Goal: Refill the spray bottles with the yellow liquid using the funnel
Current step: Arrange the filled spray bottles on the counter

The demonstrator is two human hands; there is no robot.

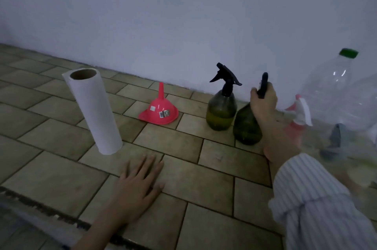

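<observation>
A pink funnel lies mouth-down on the tiled floor near the wall. To its right stands a green spray bottle with a black trigger head and some yellowish liquid inside. Beside it is a second dark green spray bottle; my right hand grips its black spray head. Further right stands a clear spray bottle with a pink and white trigger head, blurred. My left hand rests flat on the floor, fingers spread.
A paper towel roll stands on the left. A big clear plastic bottle with a green cap stands at the right edge, very close. The white wall runs behind everything. A dark strip borders the tiles at bottom left.
</observation>
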